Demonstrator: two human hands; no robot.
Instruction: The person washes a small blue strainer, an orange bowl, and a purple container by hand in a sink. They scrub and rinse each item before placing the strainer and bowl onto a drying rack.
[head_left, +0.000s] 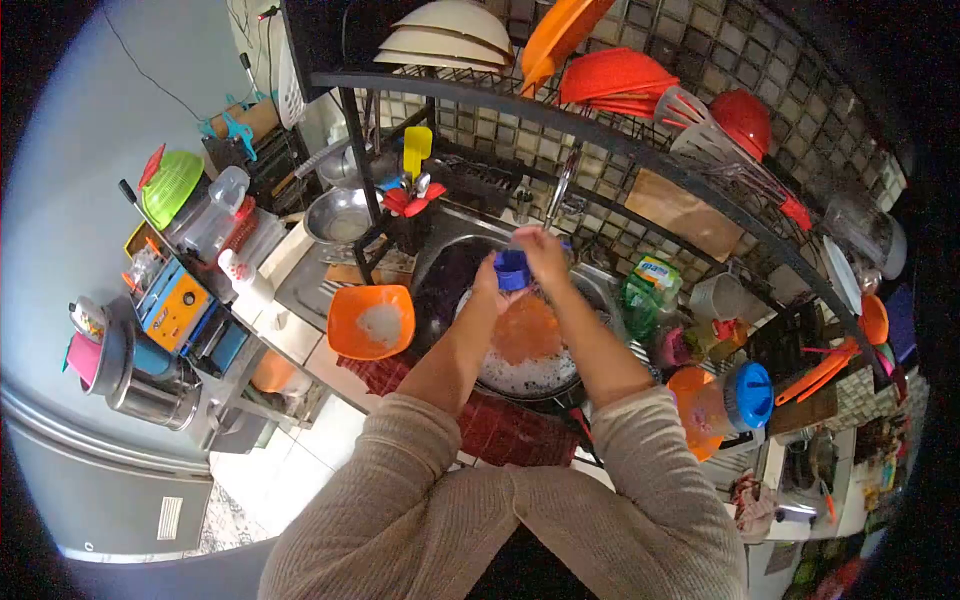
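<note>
Both hands are together over the sink (pixel 455 226), and here's the thing in play: a small blue-purple cup (pixel 512 272), up above the suds in the sink's middle. The left hand (pixel 487 277) has it, fingers wrapped round its side and underneath. The right hand (pixel 541 256) is right up at the cup's other side, fingers bent; whether they're closed on it, I can't tell.

Below them in the sink, white foam (pixel 530 376) surrounds something orange (pixel 525 330) (too blurred by the suds to name). At the back of the sink stands the faucet (pixel 563 185), its spout pointing down toward the hands.

Over to the left of the sink, an orange bowl (pixel 350 322) sits on the counter's edge, something whitish inside it. Right of the sink there's a green bottle (pixel 645 290), and farther right a container with a blue lid (pixel 750 396). A dark red cloth (pixel 500 430) drapes along the sink's near side, while a loaded dish rack (pixel 450 88) spans above and behind the sink.
</note>
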